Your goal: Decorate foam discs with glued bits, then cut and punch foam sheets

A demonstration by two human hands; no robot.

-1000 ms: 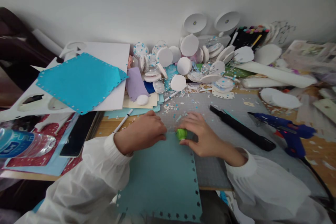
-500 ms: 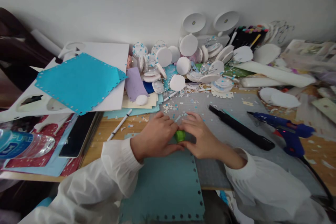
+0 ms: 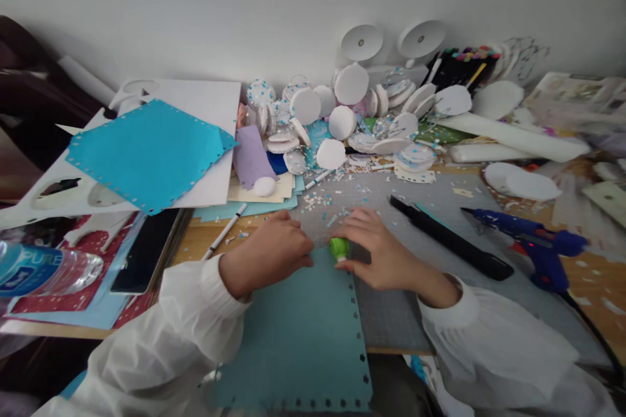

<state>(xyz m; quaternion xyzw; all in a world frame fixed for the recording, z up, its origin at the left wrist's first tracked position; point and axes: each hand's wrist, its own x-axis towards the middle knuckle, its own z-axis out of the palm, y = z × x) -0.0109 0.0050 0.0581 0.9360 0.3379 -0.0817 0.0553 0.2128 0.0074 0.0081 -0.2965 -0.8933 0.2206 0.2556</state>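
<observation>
At the far left, a plastic bottle [image 3: 36, 268] and a dark phone [image 3: 141, 254] sit where they were, near a bright blue sheet [image 3: 151, 153] with holes around its edges, resting on a white board [image 3: 222, 94]. A white marker [image 3: 225, 231] lies on the wooden desk [image 3: 198, 234].

The main change is in the left hand [image 3: 271, 251]. 0.5 s ago it met the right hand [image 3: 376, 251] over the green punch [image 3: 339, 248]; now it is drawn back leftward, apart from both, with its fingers curled together at the upper part of the teal sheet [image 3: 298, 339]. Whether that grip pinches the paper, I cannot tell. The sheet's near right corner sits slightly further left than it did, and small holes run up its right edge to just below the right thumb.

The green punch is at the sheet's upper right corner, held between thumb and fingers in the right hand's grip, which has barely moved. With the 2 hands parted, I judge that a press is over and the left hand is minding the paper.

Further right, a black tool [image 3: 452, 239] and a blue glue gun [image 3: 535, 234] are unchanged.
</observation>
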